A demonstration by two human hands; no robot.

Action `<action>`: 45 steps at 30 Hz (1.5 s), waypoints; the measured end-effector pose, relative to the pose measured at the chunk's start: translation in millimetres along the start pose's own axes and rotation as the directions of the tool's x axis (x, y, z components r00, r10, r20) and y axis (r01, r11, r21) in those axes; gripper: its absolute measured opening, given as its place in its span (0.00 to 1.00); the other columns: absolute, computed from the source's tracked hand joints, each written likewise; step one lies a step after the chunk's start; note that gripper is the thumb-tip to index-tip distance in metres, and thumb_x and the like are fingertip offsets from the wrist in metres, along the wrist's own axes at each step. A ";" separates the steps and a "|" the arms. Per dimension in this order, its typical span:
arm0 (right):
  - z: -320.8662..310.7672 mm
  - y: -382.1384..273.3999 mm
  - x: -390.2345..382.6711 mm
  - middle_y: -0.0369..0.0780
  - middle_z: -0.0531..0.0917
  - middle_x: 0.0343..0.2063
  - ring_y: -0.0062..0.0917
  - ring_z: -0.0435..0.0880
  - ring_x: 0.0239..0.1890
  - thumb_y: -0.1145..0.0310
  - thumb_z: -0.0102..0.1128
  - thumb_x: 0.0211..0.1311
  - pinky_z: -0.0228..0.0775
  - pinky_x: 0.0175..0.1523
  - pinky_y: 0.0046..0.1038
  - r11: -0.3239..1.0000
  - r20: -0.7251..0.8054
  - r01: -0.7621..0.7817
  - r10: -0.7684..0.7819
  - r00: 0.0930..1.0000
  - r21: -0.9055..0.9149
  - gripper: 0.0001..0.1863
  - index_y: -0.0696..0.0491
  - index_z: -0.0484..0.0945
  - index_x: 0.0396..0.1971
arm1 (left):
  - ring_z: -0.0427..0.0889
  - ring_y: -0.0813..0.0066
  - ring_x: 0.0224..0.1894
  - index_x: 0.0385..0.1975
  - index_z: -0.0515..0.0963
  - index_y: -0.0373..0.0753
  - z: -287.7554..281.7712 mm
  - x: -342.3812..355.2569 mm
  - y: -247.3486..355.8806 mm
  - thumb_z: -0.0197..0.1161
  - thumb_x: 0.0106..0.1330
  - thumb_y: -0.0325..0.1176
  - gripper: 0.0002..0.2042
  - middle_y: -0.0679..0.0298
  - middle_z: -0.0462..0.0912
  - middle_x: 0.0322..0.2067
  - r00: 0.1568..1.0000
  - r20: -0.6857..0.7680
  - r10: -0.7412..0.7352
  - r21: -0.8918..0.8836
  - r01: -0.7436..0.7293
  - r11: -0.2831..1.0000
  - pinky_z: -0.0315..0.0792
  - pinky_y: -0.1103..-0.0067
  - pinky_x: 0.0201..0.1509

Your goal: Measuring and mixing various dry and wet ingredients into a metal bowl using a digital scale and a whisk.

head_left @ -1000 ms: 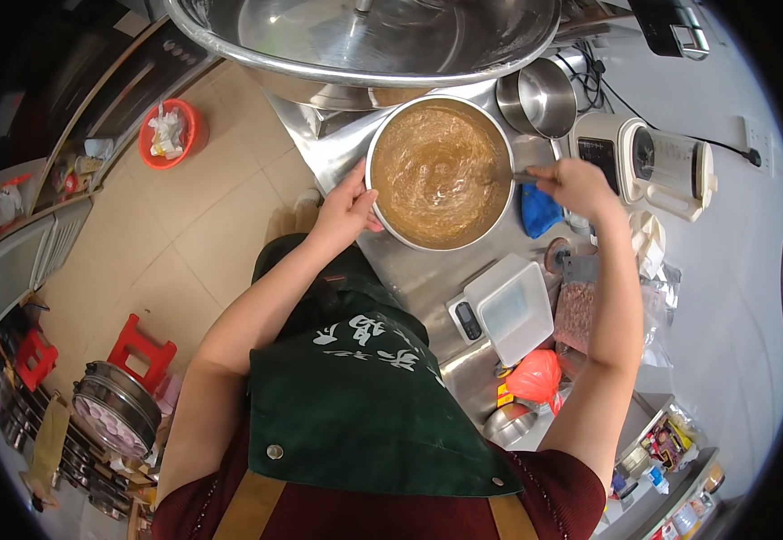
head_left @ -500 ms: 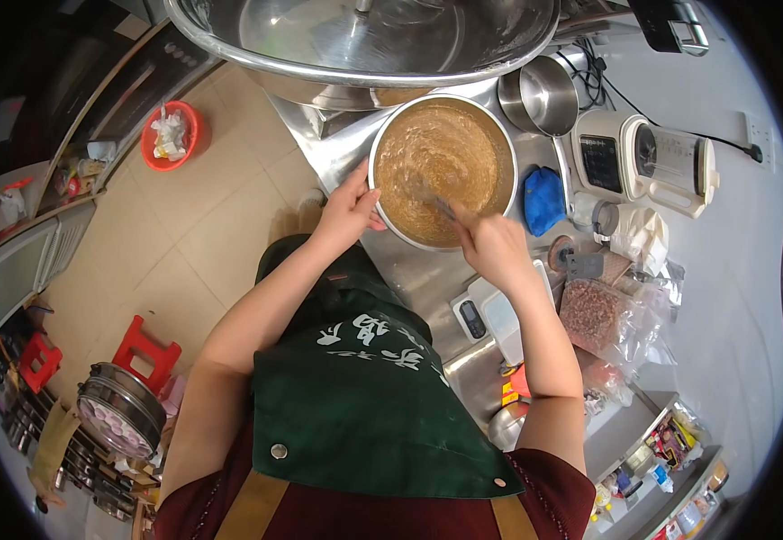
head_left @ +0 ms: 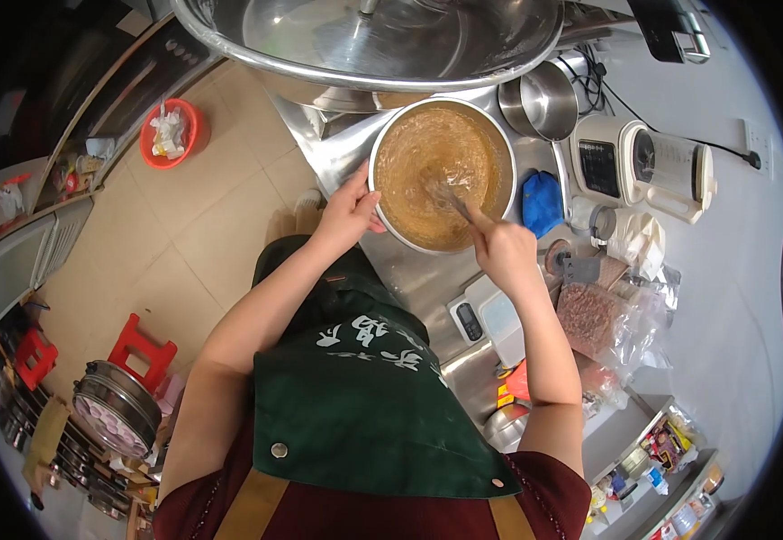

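Observation:
A deep round metal pot (head_left: 508, 144) filled with wet brown batter (head_left: 436, 148) sits on the steel counter in front of me. My left hand (head_left: 353, 209) grips its near left side, thumb by the rim and fingers round the outer wall. In my right hand (head_left: 506, 255), closed fingers hold a metal whisk (head_left: 450, 196) by its handle, at the pot's near right edge. The whisk slants down into the batter, so its lower end is covered and partly blurred.
A large steel mixing bowl (head_left: 364, 63) overhangs the far side. To the right are an empty steel pot (head_left: 544, 101), a blue cloth (head_left: 543, 202), a white blender (head_left: 603, 155), bagged reddish granules (head_left: 589, 317) and a scale (head_left: 466, 320). A red basin (head_left: 195, 135) stands on the floor.
My right hand has shifted slightly right and nearer me, turning the whisk through the batter. The batter's surface looks wetter and shinier near the middle. My left hand keeps its place on the pot.

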State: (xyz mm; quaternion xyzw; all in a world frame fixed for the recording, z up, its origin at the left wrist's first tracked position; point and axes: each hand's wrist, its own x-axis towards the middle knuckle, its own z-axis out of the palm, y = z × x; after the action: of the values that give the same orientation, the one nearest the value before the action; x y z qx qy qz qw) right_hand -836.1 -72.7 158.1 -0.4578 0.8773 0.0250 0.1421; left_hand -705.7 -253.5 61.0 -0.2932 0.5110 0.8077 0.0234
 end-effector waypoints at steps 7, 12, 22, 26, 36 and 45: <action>0.7 -2.1 -9.9 0.44 0.74 0.12 0.35 0.75 0.15 0.69 0.53 0.47 0.65 0.21 0.34 1.000 0.055 -0.027 0.026 0.998 0.016 0.18 0.47 0.74 0.43 | 0.73 0.83 0.19 0.61 0.46 0.43 -1.2 1.1 -3.6 0.44 0.62 0.24 0.27 0.63 0.73 0.27 1.000 -0.002 0.000 0.039 0.000 0.999 0.73 0.85 0.23; 0.1 14.8 1.0 0.43 0.73 0.10 0.35 0.75 0.14 0.69 0.53 0.46 0.65 0.20 0.34 0.993 -0.043 -0.114 0.114 0.993 0.004 0.19 0.46 0.74 0.43 | 0.74 0.81 0.20 0.61 0.46 0.44 -0.8 1.0 -5.6 0.43 0.62 0.24 0.27 0.62 0.74 0.29 1.000 -0.003 -0.016 0.015 0.016 1.000 0.73 0.85 0.24; -4.7 8.5 -6.6 0.45 0.74 0.12 0.37 0.74 0.16 0.68 0.53 0.49 0.64 0.22 0.34 0.994 0.066 -0.112 0.110 0.992 0.019 0.17 0.48 0.74 0.42 | 0.75 0.81 0.21 0.61 0.46 0.43 -0.7 -0.6 0.0 0.42 0.62 0.24 0.26 0.61 0.74 0.34 0.999 0.018 -0.031 0.067 0.030 0.997 0.73 0.86 0.25; 2.0 -2.7 2.5 0.45 0.74 0.12 0.37 0.75 0.16 0.69 0.53 0.50 0.65 0.23 0.35 0.998 0.084 -0.009 0.004 0.996 0.061 0.16 0.47 0.75 0.42 | 0.75 0.81 0.21 0.61 0.47 0.43 -0.2 -1.0 -0.3 0.42 0.62 0.24 0.26 0.62 0.74 0.32 1.000 -0.003 -0.003 0.039 0.003 0.999 0.73 0.86 0.25; 13.1 10.9 18.8 0.43 0.75 0.13 0.34 0.76 0.17 0.68 0.53 0.48 0.67 0.22 0.33 0.997 -0.074 -0.068 0.070 0.995 0.030 0.18 0.45 0.74 0.43 | 0.74 0.81 0.20 0.60 0.46 0.40 0.4 1.3 -2.0 0.44 0.61 0.23 0.27 0.61 0.74 0.28 1.000 -0.009 0.009 -0.008 -0.009 1.000 0.73 0.85 0.23; 9.0 8.2 21.5 0.44 0.77 0.15 0.36 0.77 0.18 0.69 0.51 0.49 0.67 0.22 0.35 0.996 -0.091 -0.035 0.042 0.995 0.077 0.13 0.46 0.77 0.37 | 0.74 0.82 0.19 0.60 0.47 0.41 2.1 -0.1 -0.7 0.44 0.61 0.23 0.26 0.62 0.74 0.27 1.000 -0.007 0.025 0.010 -0.025 1.000 0.73 0.86 0.23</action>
State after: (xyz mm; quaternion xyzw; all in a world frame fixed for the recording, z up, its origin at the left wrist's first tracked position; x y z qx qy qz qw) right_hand -852.3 -83.6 142.9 -0.4358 0.8919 -0.0265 0.1182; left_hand -706.3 -251.4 61.1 -0.2898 0.5188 0.8042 0.0130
